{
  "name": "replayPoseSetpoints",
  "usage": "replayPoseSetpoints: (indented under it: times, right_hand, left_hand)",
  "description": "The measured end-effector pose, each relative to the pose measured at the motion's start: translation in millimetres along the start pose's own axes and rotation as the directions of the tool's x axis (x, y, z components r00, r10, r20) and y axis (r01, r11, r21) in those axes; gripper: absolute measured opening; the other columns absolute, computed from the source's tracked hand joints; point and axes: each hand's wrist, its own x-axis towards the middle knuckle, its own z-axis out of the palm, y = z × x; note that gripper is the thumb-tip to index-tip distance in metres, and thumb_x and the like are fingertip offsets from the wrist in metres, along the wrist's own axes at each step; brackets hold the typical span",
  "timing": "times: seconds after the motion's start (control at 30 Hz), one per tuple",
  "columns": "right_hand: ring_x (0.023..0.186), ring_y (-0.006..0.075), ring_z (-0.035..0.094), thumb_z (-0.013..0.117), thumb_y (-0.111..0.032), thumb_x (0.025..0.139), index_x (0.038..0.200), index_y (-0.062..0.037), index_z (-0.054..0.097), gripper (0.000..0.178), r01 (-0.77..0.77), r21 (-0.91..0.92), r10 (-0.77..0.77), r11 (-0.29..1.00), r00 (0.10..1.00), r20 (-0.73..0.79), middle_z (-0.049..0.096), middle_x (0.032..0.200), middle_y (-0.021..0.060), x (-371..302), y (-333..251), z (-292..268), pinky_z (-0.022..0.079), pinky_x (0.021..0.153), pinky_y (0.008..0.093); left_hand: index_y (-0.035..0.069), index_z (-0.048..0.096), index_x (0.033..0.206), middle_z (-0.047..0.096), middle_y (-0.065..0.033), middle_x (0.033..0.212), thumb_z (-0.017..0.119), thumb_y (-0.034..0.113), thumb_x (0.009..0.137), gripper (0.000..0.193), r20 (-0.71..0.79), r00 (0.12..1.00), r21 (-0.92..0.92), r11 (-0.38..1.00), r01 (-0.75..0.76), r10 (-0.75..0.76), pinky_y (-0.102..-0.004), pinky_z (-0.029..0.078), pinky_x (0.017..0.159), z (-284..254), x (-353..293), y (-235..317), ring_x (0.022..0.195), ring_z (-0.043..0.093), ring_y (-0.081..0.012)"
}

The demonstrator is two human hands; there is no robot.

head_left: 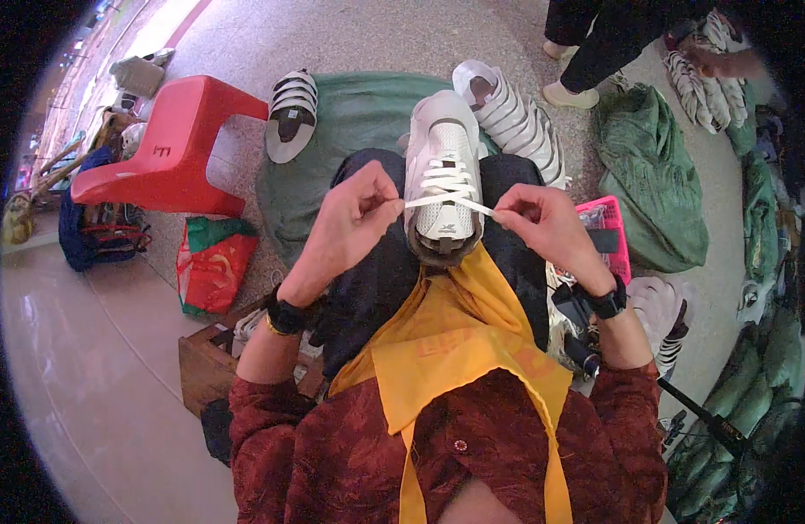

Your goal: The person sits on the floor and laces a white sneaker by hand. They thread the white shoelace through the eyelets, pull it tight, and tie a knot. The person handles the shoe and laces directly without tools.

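My laces run over the shoe to my left hand at eight o'clock and right hand at four; farther out, chair at nine; bag at eight; uppers at two; sack at three.

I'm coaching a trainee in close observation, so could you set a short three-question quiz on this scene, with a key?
1. Multiple choice: over the white shoe, what do the left hand and right hand pinch between them?
A) the strap of a bag
B) the white shoelace
C) the hem of a sleeve

2. True or false: the red chair stands to the person's left of the shoe.

3. Fill in the colour: the apron that the person wears is ____.

Key: 1. B; 2. true; 3. yellow.
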Motion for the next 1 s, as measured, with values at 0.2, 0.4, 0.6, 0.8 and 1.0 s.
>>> replayPoseSetpoints:
  times: [0.2, 0.4, 0.6, 0.8, 1.0]
  right_hand:
    - [0.071, 0.0007, 0.055, 0.07, -0.008, 0.094, 0.092, -0.0003, 0.068, 0.009, -0.066, 0.113, 0.058, 0.991, 0.996, 0.067, 0.063, 0.079, -0.0043, -8, 2, 8, 0.045, 0.061, 0.0193]
    - [0.07, 0.0003, 0.054, 0.071, -0.009, 0.093, 0.092, -0.0002, 0.069, 0.009, -0.058, 0.111, 0.051, 0.992, 0.996, 0.073, 0.062, 0.076, -0.005, -9, -6, 8, 0.044, 0.06, 0.0192]
    - [0.063, 0.0033, 0.052, 0.073, -0.015, 0.09, 0.087, -0.0026, 0.07, 0.013, -0.036, 0.059, 0.03, 0.998, 0.994, 0.104, 0.063, 0.069, -0.0027, -7, -13, -7, 0.043, 0.056, 0.0247]
    - [0.065, 0.0032, 0.052, 0.073, -0.014, 0.09, 0.089, -0.0017, 0.07, 0.012, -0.061, 0.148, 0.041, 0.987, 0.99, 0.136, 0.064, 0.072, -0.0033, -6, -1, 4, 0.043, 0.057, 0.0235]
    - [0.07, 0.0033, 0.056, 0.07, -0.009, 0.094, 0.092, -0.0005, 0.071, 0.009, -0.12, 0.334, 0.055, 0.935, 0.979, 0.198, 0.066, 0.081, -0.0026, -9, -5, 9, 0.045, 0.061, 0.0211]
  left_hand:
    - [0.006, 0.053, 0.09, 0.055, 0.0033, 0.08, 0.059, 0.0, 0.092, 0.009, 0.065, 0.997, -0.006, 0.999, -0.033, 0.033, -0.02, 0.04, 0.064, -23, 24, 14, 0.074, 0.051, -0.0039]
    - [0.004, 0.055, 0.087, 0.053, 0.0049, 0.077, 0.064, -0.001, 0.088, 0.01, 0.107, 0.992, -0.009, 0.998, -0.063, 0.064, -0.0211, 0.039, 0.063, -31, 33, 29, 0.072, 0.048, -0.0025]
    - [0.003, 0.056, 0.089, 0.053, 0.0043, 0.078, 0.064, -0.001, 0.089, 0.009, 0.183, 0.979, 0.013, 0.996, -0.093, 0.089, -0.0214, 0.04, 0.066, -28, 17, 49, 0.074, 0.049, -0.0032]
    - [0.003, 0.056, 0.089, 0.054, 0.0053, 0.078, 0.063, 0.002, 0.091, 0.007, 0.183, 0.977, -0.012, 0.994, -0.105, 0.106, -0.0212, 0.041, 0.065, -43, 37, 33, 0.074, 0.05, -0.0032]
    - [0.005, 0.057, 0.09, 0.056, 0.0048, 0.08, 0.064, 0.005, 0.091, 0.007, 0.243, 0.945, 0.048, 0.97, -0.238, 0.22, -0.0232, 0.044, 0.067, -62, 93, 21, 0.074, 0.052, -0.0048]
